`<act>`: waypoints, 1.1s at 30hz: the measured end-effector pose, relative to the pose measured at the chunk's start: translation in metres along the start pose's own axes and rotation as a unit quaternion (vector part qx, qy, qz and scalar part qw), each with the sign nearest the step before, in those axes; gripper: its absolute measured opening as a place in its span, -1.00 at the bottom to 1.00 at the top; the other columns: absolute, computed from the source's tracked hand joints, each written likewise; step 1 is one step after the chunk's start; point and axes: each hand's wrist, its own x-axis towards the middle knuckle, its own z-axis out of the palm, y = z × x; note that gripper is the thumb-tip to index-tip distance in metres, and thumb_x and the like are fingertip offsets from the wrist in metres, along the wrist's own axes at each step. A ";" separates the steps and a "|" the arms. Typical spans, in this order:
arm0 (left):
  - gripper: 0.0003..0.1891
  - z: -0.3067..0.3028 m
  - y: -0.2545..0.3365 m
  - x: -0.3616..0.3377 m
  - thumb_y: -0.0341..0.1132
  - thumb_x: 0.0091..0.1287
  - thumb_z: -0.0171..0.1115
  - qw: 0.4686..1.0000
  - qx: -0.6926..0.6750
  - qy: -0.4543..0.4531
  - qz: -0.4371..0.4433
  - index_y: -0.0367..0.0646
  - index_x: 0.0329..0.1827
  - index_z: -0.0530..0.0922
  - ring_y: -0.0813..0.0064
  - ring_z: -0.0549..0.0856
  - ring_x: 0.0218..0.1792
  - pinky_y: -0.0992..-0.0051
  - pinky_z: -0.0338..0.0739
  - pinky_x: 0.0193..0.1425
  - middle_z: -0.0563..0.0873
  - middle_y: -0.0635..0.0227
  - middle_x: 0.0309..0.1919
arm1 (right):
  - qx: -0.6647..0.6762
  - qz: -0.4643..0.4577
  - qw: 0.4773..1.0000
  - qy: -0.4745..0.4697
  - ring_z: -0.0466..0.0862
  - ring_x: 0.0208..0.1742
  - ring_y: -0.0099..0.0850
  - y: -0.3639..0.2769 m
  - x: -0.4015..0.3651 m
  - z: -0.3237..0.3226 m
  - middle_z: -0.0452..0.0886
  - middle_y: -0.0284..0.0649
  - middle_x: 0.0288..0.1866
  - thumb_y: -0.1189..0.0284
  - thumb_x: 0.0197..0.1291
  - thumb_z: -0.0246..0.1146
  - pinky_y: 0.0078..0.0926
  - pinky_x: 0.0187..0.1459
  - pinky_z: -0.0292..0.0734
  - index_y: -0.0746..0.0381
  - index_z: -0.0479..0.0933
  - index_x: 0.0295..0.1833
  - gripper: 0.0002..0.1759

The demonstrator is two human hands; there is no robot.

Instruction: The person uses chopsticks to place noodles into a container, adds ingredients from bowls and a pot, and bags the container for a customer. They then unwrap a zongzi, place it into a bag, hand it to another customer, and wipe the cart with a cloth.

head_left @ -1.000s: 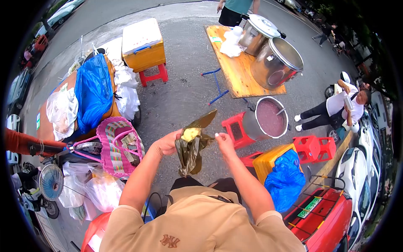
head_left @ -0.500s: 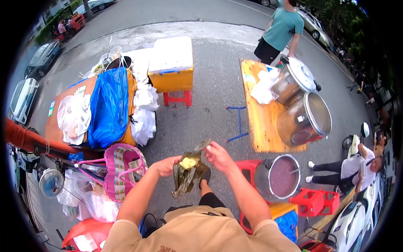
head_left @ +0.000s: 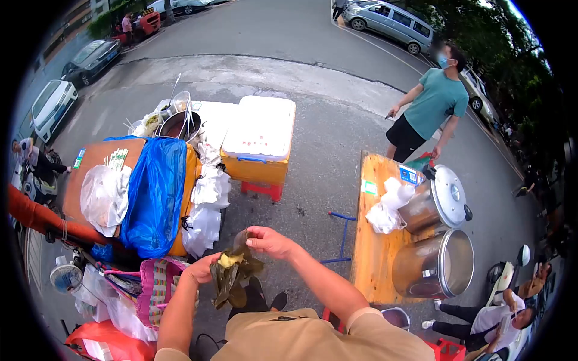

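A leaf-wrapped rice dumpling [head_left: 230, 260] lies opened in front of my chest, its pale yellow inside showing among dark green-brown leaves [head_left: 230, 287]. My left hand [head_left: 206, 269] grips the wrapped dumpling from its left side; some fingers are hidden behind the leaves. With fingers closed, my right hand [head_left: 269, 243] pinches the upper edge of a leaf and holds it up from the yellow part. The lower leaves hang loosely over my legs.
Ahead stands a white-lidded box [head_left: 259, 129]. A cart with a blue plastic sheet [head_left: 153, 198] and white bags [head_left: 205, 210] is at left. Right, a wooden table [head_left: 373, 259] bears two steel pots [head_left: 433, 265]. A person in a teal shirt [head_left: 436, 102] stands behind it.
The view has tilted up and shifted, so the cart and table sit lower and more road shows. Both hands still hold the dumpling and its leaf, now further left in view.
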 end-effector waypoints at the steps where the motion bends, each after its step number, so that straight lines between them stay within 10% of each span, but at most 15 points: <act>1: -0.19 -0.009 0.004 0.002 -0.29 0.23 0.56 1.000 -0.021 0.009 0.009 -0.20 0.54 0.36 0.43 0.62 0.31 0.33 0.51 0.41 0.60 0.33 0.35 | -0.054 0.009 0.998 0.002 0.38 -0.25 -0.72 -0.012 0.014 -0.002 0.57 -0.60 -0.15 0.31 0.43 0.34 -0.67 -0.23 0.30 0.11 0.63 0.14 -0.76; 13: -0.18 -0.141 0.095 0.081 -0.33 0.26 0.54 0.996 -0.012 -0.048 0.079 -0.21 0.56 0.30 0.49 0.56 0.35 0.35 0.47 0.44 0.55 0.37 0.40 | -0.046 0.201 0.941 0.269 0.38 -0.50 -0.66 0.005 0.240 -0.108 0.53 -0.50 -0.42 0.33 0.36 0.42 -0.59 -0.51 0.21 0.08 0.55 -0.26 -0.81; 18: -0.20 -0.174 0.084 0.102 -0.34 0.28 0.51 0.990 -0.098 -0.009 0.098 -0.23 0.57 0.30 0.48 0.57 0.36 0.36 0.46 0.45 0.56 0.34 0.41 | -0.137 0.317 0.925 0.157 0.50 -0.41 -0.61 -0.002 0.293 -0.154 0.55 -0.42 -0.33 0.29 0.34 0.44 -0.57 -0.46 0.40 0.14 0.53 -0.09 -0.76; 22: -0.24 -0.180 0.051 0.094 -0.41 0.26 0.50 0.970 -0.171 0.113 0.131 -0.25 0.54 0.36 0.43 0.60 0.33 0.33 0.49 0.43 0.58 0.30 0.40 | -0.385 0.132 0.903 0.136 0.56 -0.29 -0.55 -0.026 0.378 -0.214 0.57 -0.36 -0.22 0.30 0.36 0.39 -0.51 -0.34 0.53 0.25 0.51 0.13 -0.64; 23: -0.24 -0.172 0.042 0.093 -0.41 0.26 0.50 0.965 -0.182 0.127 0.136 -0.25 0.54 0.36 0.43 0.60 0.33 0.33 0.49 0.43 0.58 0.30 0.40 | -0.424 0.099 0.890 0.135 0.71 -0.13 -0.24 -0.042 0.406 -0.225 0.69 -0.08 -0.12 0.29 0.26 0.43 -0.29 -0.03 0.61 0.35 0.55 0.13 -0.55; 27: -0.32 -0.137 -0.006 0.097 -0.53 0.23 0.44 0.874 -0.326 0.295 0.208 -0.30 0.47 0.44 0.34 0.66 0.28 0.31 0.54 0.39 0.63 0.22 0.34 | -0.591 -0.115 0.795 0.075 0.64 0.08 0.09 -0.074 0.544 -0.267 0.61 0.15 0.02 0.44 0.17 0.38 -0.10 0.15 0.56 0.33 0.62 0.08 -0.63; 33: -0.48 -0.042 -0.045 0.120 -0.47 0.37 0.22 0.680 -0.442 0.506 0.293 -0.37 0.41 0.47 0.16 0.70 0.24 0.21 0.58 0.39 0.67 0.07 0.27 | -0.762 -0.099 0.640 0.005 0.39 0.40 0.15 -0.017 0.689 -0.321 0.54 0.09 0.28 0.48 0.04 0.33 0.17 0.34 0.35 0.26 0.62 0.16 -0.52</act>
